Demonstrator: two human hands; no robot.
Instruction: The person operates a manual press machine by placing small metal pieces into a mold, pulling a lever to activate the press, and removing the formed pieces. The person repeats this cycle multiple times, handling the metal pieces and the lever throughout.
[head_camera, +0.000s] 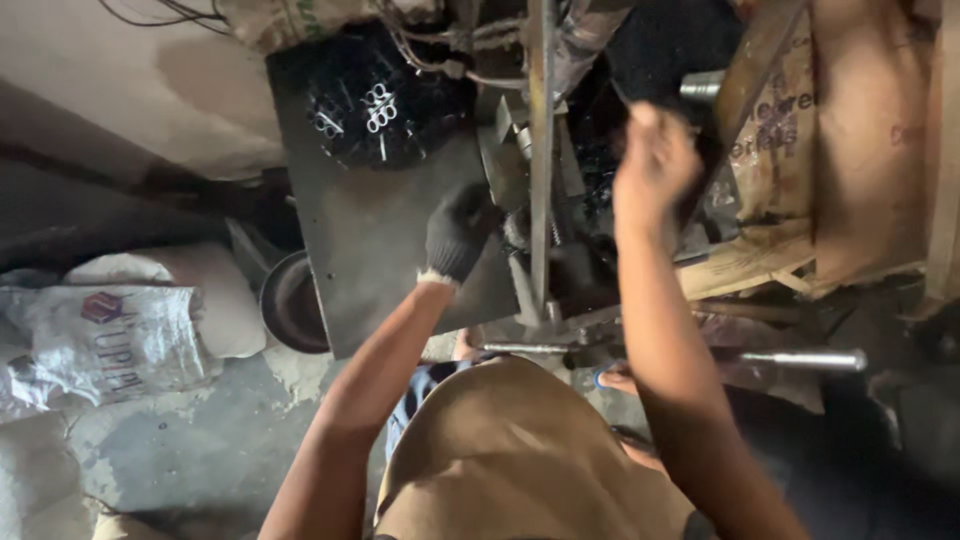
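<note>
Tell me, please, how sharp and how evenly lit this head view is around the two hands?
In the head view, the bare right hand is smeared by motion blur, its fingers indistinct; the gloved left hand is sharper but dark against the grey metal plate. Light is dim and uneven: the machine recess is near black, while the white sack and floor at left are brighter. No glare shows.

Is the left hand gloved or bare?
Gloved: a dark glove with a pale cuff covers the left hand, resting at the machine's metal plate.
</note>
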